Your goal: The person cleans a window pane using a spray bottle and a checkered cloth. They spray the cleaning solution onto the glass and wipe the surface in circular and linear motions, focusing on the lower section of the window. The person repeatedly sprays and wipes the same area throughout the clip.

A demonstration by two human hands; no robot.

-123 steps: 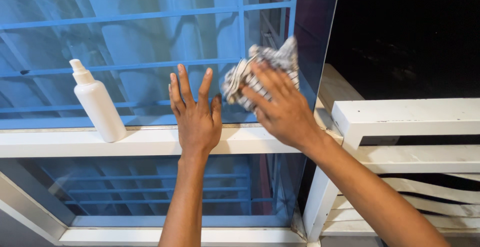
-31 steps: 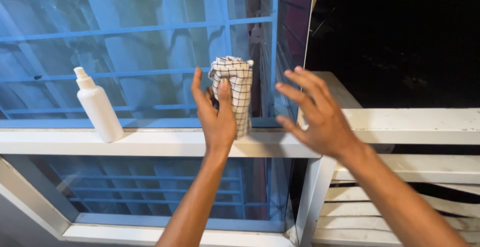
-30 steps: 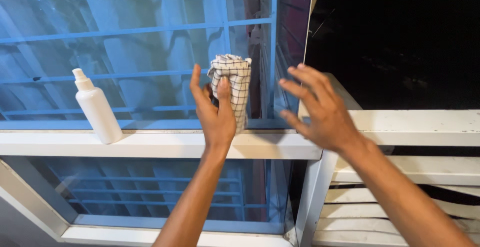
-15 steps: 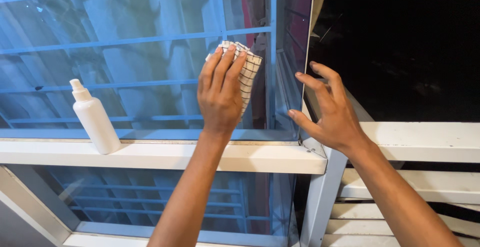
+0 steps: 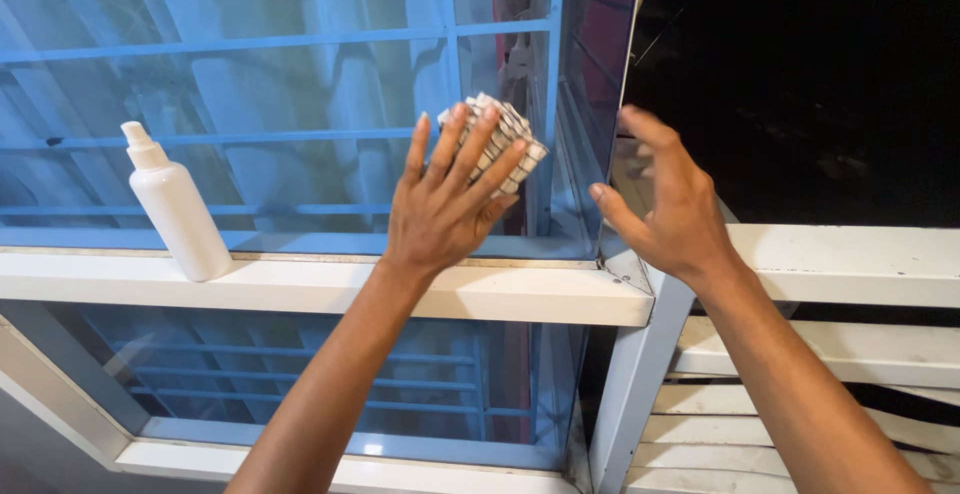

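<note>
My left hand [image 5: 447, 204] presses a checked black-and-white cloth [image 5: 505, 134] flat against the window glass [image 5: 300, 84], fingers spread over it. My right hand [image 5: 668, 216] is open beside the pane's right edge, fingers apart, thumb near the frame's corner, holding nothing. A white spray bottle [image 5: 175, 209] stands upright on the white sill [image 5: 300, 289], well left of my left hand.
Blue metal bars [image 5: 290, 42] run behind the glass. To the right of the pane's edge is a dark opening [image 5: 800, 84] above a white ledge [image 5: 850, 264]. A second glass pane [image 5: 300, 374] sits below the sill, and white slats [image 5: 800, 354] are at the lower right.
The cloth passed from my right hand to my left. My left hand has slid the cloth up the glass and tilted rightward; my right hand moved off the cloth to the pane's edge.
</note>
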